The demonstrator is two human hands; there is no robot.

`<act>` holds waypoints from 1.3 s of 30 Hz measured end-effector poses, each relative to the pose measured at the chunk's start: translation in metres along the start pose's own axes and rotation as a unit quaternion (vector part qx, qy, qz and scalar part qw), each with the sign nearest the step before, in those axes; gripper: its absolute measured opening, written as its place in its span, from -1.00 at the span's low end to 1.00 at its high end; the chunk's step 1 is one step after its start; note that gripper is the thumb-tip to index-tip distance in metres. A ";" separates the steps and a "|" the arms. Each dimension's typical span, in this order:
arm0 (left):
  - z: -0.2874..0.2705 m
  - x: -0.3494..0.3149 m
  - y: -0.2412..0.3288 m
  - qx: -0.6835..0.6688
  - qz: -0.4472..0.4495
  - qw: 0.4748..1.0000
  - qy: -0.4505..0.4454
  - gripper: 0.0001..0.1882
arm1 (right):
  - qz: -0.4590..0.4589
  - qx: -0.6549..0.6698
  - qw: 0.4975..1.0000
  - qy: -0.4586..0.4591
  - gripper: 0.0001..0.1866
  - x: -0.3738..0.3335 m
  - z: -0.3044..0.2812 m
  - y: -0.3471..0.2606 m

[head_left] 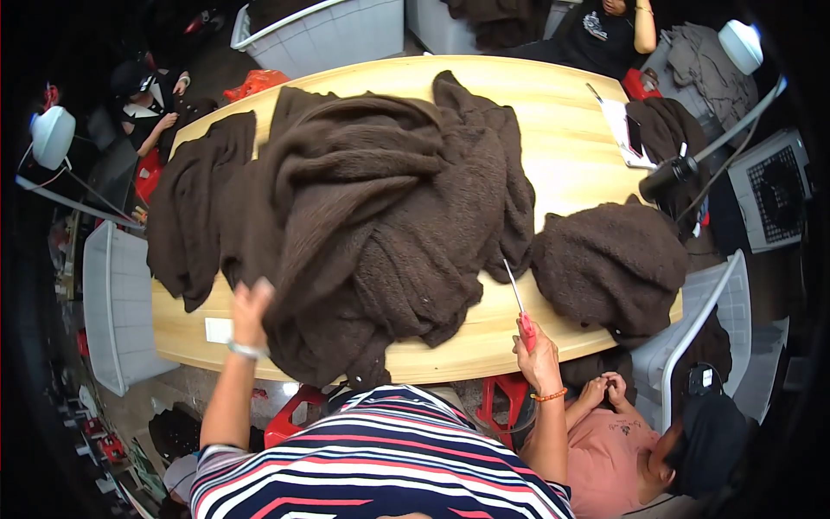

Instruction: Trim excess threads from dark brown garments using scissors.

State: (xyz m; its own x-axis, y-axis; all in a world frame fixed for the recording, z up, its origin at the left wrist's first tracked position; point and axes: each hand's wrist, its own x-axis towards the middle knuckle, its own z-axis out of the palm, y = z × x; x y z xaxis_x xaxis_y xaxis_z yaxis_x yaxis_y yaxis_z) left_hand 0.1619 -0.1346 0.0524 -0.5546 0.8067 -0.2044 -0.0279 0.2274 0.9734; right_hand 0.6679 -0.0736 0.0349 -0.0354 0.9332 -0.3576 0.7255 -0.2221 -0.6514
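Fuzzy brown cloth (424,203) lies in rumpled folds on the wood-grained tabletop (575,130).

I could read nothing; far beyond the right hand's fingers (543,341), white print (595,26) on a black shirt (617,48) was too small.

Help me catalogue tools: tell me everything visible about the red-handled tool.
The red-handled tool has a slim, straight shaft that looks metallic and a red handle that looks plastic, partly covered by the right hand gripping it. It slants over the pale table, shaft pointing away from the person and slightly left. In view, its tip overlaps the brown fabric; contact is unclear.
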 end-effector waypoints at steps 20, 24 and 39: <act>0.054 0.011 -0.093 -0.451 -0.228 0.861 0.063 -0.40 | -0.075 -0.049 0.994 -0.062 -0.63 0.019 0.003 -0.022; 0.131 -0.019 0.039 -0.351 0.005 0.932 -0.090 -0.66 | -0.068 -0.021 0.996 -0.051 -0.61 0.017 -0.006 -0.032; 0.200 -0.059 -0.016 0.024 -0.008 0.986 -0.164 -0.57 | -0.139 -0.034 0.987 -0.071 -0.60 0.018 -0.012 -0.058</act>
State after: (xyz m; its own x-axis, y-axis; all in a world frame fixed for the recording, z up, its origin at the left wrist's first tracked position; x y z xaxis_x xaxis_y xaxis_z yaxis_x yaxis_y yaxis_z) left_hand 0.3618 -0.0768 0.0278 -0.2558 0.9336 -0.2508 0.0092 0.2617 0.9651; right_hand 0.6331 -0.0405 0.0743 -0.3327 0.9053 -0.2641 0.7176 0.0614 -0.6938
